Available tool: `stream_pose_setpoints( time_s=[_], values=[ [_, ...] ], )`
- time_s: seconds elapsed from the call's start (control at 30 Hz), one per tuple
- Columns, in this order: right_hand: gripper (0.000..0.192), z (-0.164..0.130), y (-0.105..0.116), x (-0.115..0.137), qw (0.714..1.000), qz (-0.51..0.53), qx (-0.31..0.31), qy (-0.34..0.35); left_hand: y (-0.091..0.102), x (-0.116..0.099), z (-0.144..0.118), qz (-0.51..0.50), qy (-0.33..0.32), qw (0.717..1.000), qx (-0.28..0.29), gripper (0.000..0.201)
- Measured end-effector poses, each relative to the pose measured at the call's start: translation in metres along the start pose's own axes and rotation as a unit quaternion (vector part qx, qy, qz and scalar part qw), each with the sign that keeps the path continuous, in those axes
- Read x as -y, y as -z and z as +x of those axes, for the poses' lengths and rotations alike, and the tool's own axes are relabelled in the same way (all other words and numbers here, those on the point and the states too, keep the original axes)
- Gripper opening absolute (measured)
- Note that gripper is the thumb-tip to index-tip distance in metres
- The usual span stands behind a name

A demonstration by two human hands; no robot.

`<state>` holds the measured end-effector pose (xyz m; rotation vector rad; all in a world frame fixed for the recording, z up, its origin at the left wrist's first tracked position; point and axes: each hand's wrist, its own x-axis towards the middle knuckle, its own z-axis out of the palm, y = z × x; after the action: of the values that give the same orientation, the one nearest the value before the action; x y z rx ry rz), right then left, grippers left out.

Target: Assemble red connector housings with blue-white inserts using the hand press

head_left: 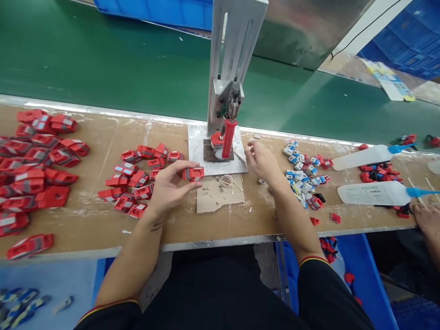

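My left hand (172, 185) pinches a small red plastic toy part (193, 173) between thumb and fingers, just left of the front of the metal base plate (195, 149). Beyond it stands a toggle clamp press with a red handle (228, 140), which points down. Under the clamp a red piece (216, 138) is partly hidden. To the right of the plate, my right hand (263, 160) is raised with its fingers curled together; whatever they may hold is too small to make out. A pile of small white, blue and red parts (299, 178) lies beside my right forearm.
Red parts are heaped at left (30, 160) and nearer (139, 178). A cardboard scrap (220, 201) holds a small round dish (227, 180) and sticks. Two squeeze bottles (373, 193) lie at right, near another person's hand (426, 220). A green belt (137, 73) runs behind.
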<state>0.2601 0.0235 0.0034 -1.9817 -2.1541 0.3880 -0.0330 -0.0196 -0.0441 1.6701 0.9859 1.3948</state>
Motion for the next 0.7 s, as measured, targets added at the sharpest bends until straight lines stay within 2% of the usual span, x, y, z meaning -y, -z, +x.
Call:
stream_pose_setpoints(
  time_s=[0.07, 0.13, 0.23, 0.33, 0.4, 0.5, 0.6, 0.7],
  values=[
    [0.038, -0.019, 0.007, -0.020, 0.996, 0.055, -0.063, 0.008, -0.003, 0.000, -0.002, -0.020, 0.015, 1.000, -0.008, 0.046],
    [0.038, -0.042, 0.012, -0.043, 0.994, 0.069, -0.083, 0.011, -0.006, -0.001, -0.003, -0.044, 0.025, 0.999, -0.009, 0.047],
    [0.034, -0.069, 0.008, -0.066, 0.999, 0.010, -0.003, 0.046, -0.012, -0.001, -0.004, -0.075, 0.027, 0.997, -0.006, 0.046],
    [0.029, -0.078, -0.004, -0.071, 0.995, -0.042, 0.068, 0.052, -0.020, 0.001, -0.006, -0.100, 0.032, 0.994, -0.008, 0.045],
    [0.028, -0.078, -0.007, -0.068, 0.997, -0.012, 0.057, 0.044, -0.027, 0.001, -0.008, -0.118, 0.053, 0.992, -0.005, 0.044],
    [0.025, -0.077, -0.006, -0.054, 0.988, 0.141, -0.027, 0.053, -0.035, 0.000, -0.011, -0.126, 0.090, 0.988, 0.000, 0.047],
    [0.028, -0.078, -0.006, -0.027, 0.936, 0.334, -0.083, 0.070, -0.041, -0.003, -0.014, -0.117, 0.102, 0.988, 0.008, 0.052],
    [0.048, -0.075, -0.013, 0.006, 0.893, 0.438, -0.057, 0.084, -0.046, -0.005, -0.018, -0.109, 0.108, 0.988, 0.019, 0.056]
  ],
)
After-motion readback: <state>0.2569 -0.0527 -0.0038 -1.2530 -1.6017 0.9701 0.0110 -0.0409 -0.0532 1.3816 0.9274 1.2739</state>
